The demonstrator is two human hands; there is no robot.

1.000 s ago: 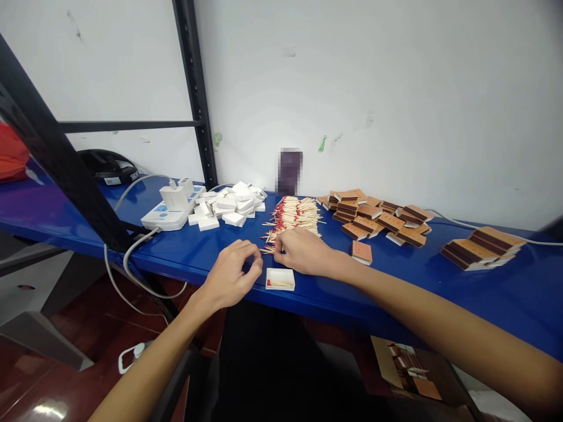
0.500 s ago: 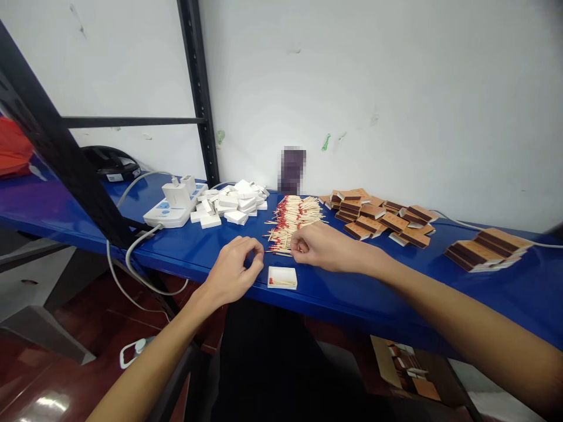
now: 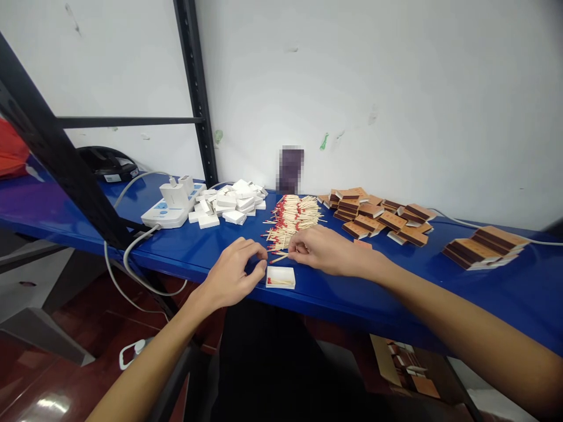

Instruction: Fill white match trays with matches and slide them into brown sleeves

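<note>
A white matchbox tray [image 3: 287, 273] lies at the shelf's front edge with a few red-headed matches along its near side. My right hand [image 3: 317, 248] pinches a match [image 3: 278, 258] by its plain end, its red head pointing left, between the tray and a large match pile [image 3: 295, 215]. To the tray's left is my left hand [image 3: 240, 272], fingers curled and a gap between thumb and index finger, with nothing visible in it. The thumb is close to the tray's left wall; I cannot tell if they touch.
White trays [image 3: 235, 202] are heaped at back left beside a power strip [image 3: 169, 211] with cables. Brown matchbox sleeves [image 3: 378, 217] lie scattered at back right, with stacked sleeves [image 3: 484, 246] farther right. A black metal post [image 3: 65, 140] rises at left.
My right hand has come slightly nearer, drawing a match away from the pile toward the tray. My left hand stays beside the tray, nearly unmoved.
</note>
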